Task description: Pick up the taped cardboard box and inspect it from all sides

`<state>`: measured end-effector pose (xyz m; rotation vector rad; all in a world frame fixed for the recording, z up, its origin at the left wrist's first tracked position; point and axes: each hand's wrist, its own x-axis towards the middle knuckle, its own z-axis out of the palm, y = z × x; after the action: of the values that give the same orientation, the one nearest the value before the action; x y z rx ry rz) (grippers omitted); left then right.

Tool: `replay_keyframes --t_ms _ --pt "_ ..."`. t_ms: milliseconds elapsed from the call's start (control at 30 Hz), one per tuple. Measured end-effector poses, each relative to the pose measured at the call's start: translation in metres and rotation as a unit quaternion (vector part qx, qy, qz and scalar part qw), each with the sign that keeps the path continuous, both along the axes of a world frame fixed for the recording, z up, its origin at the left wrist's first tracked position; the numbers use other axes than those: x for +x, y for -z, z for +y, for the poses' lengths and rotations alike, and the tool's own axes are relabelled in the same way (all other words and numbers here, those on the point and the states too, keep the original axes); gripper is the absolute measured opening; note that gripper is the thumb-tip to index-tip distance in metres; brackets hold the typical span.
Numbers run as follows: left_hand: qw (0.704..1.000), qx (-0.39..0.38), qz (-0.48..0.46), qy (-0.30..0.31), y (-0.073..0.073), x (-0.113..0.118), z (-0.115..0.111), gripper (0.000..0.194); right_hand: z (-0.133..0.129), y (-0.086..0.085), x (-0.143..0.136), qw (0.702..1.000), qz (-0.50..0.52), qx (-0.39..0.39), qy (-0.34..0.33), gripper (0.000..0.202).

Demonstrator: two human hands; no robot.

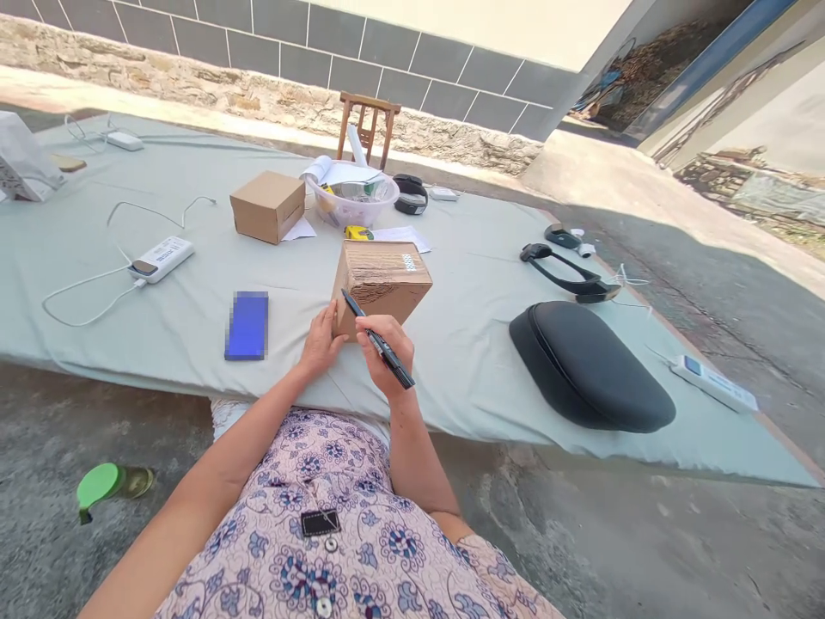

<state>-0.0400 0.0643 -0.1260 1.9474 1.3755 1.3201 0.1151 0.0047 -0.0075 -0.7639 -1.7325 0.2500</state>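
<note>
A brown cardboard box (393, 268) stands near the table's front edge, with many dark strokes and a small white printed patch on its top. My left hand (320, 341) holds the box at its lower left corner, fingers along the side and thumb at the front. In my right hand (388, 351) is a black marker pen (380, 344), gripped like a writing tool in front of the box. The pen's tip points up and left to the box's upper left edge; whether it touches the cardboard I cannot tell. A blurred-out blue rectangular thing (247, 326) lies to the left.
Behind are a second cardboard box (268, 205), a pink basin (351, 204) of papers and odds, and a yellow tape measure (357, 232). A white power bank (163, 260) with cable lies left. A black case (589, 365) and black headset (564, 271) sit right.
</note>
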Motion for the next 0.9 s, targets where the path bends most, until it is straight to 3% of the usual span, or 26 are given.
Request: replay_keyframes --t_ms 67,133,200,267,333,400,500,667,767,900 --pt "1.0 0.003 -0.003 -0.001 0.0 0.0 0.0 0.074 -0.004 0.01 0.0 0.999 0.017 -0.004 -0.031 0.011" --pt "1.0 -0.003 -0.011 -0.001 0.001 0.0 0.0 0.075 -0.007 0.02 0.008 0.996 0.087 -0.006 -0.008 0.01" --pt "1.0 -0.012 -0.023 0.001 0.002 0.001 0.0 0.076 -0.007 0.025 0.022 0.98 0.187 0.003 0.07 0.015" --pt "0.999 -0.019 -0.042 -0.006 0.003 0.002 0.0 0.073 -0.004 0.027 0.04 0.944 0.266 0.022 0.193 0.021" --pt "0.997 -0.023 -0.066 -0.021 0.005 0.002 0.002 0.07 0.004 0.029 0.06 0.907 0.284 0.034 0.308 0.023" --pt "0.995 -0.023 -0.086 -0.038 0.006 0.002 0.004 0.069 0.016 0.038 0.08 0.909 0.222 -0.007 0.353 0.025" --pt "0.993 -0.022 -0.101 -0.056 0.007 0.001 0.005 0.071 0.037 0.064 0.102 0.929 0.004 -0.119 0.35 0.035" --pt "0.989 -0.025 -0.114 -0.089 0.001 0.003 0.0 0.065 0.056 0.106 0.11 0.86 -0.213 -0.261 0.383 0.048" --pt "0.988 -0.03 -0.111 -0.107 -0.016 -0.003 -0.006 0.058 0.054 0.112 0.106 0.854 -0.231 -0.273 0.378 0.048" --pt "0.981 -0.033 -0.083 -0.172 -0.058 -0.037 -0.014 0.042 0.052 0.108 0.103 0.844 -0.266 -0.275 0.375 0.053"
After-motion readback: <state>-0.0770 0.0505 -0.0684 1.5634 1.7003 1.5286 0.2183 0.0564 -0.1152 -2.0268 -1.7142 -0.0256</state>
